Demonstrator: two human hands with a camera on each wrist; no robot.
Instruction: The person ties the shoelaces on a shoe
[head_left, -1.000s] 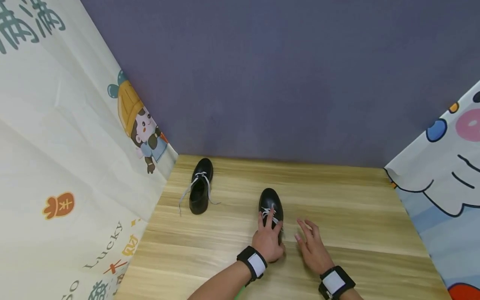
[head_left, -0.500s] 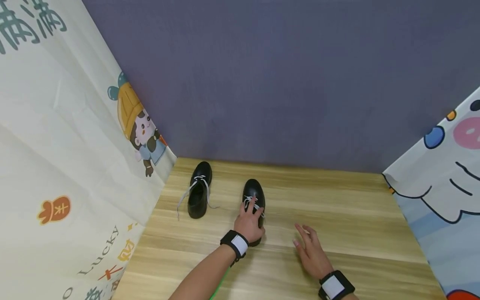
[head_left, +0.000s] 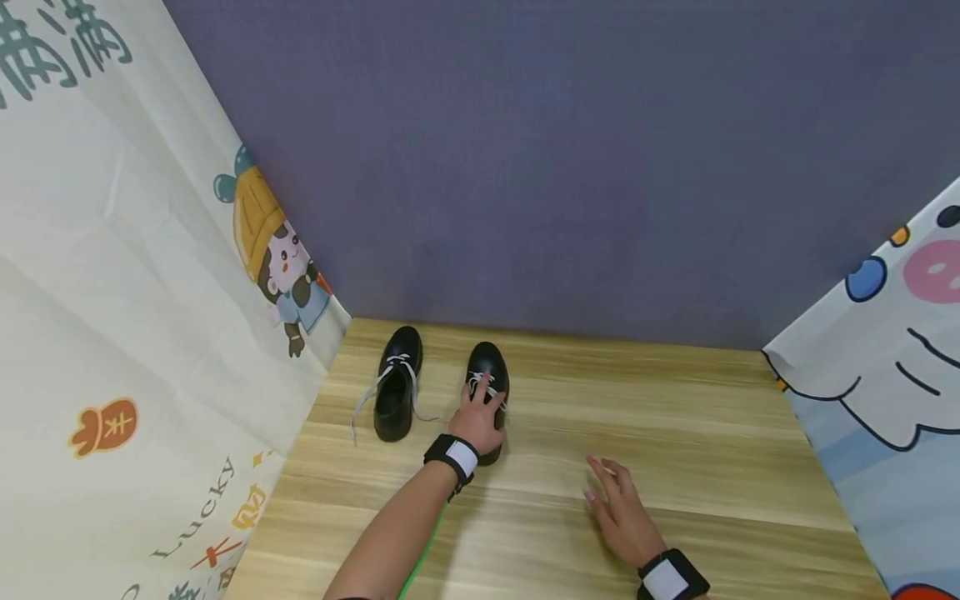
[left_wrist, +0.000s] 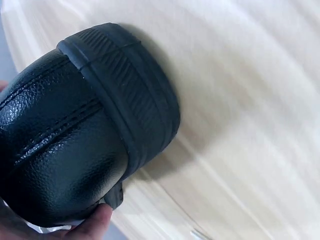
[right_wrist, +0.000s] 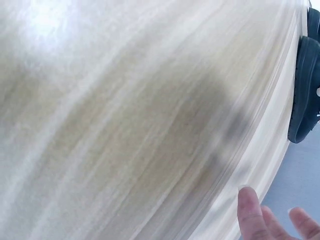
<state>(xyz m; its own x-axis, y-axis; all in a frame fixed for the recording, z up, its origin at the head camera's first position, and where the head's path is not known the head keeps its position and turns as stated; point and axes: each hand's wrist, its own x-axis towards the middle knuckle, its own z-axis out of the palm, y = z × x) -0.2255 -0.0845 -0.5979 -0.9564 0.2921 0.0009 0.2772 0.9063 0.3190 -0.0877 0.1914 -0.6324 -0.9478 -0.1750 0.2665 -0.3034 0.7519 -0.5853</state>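
Two black shoes stand side by side on the wooden table [head_left: 675, 433]. My left hand [head_left: 480, 421] grips the right-hand shoe [head_left: 487, 367] just beside the other shoe [head_left: 397, 392]; my right hand [head_left: 618, 512] rests flat, fingers relaxed, holding nothing.

Two shoes side by side on table [head_left: 675, 433], held shoe [head_left: 487, 375] right of other shoe [head_left: 397, 392].

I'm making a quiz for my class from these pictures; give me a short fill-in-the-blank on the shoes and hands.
1. The left hand holds a black shoe with ____ laces.
2. The other shoe stands to that shoe's ____ in the head view.
3. The right hand rests, fingers straight, on the ____ table.
4. Both shoes point their toes toward the ____ wall.

Missing words: white; left; wooden; purple
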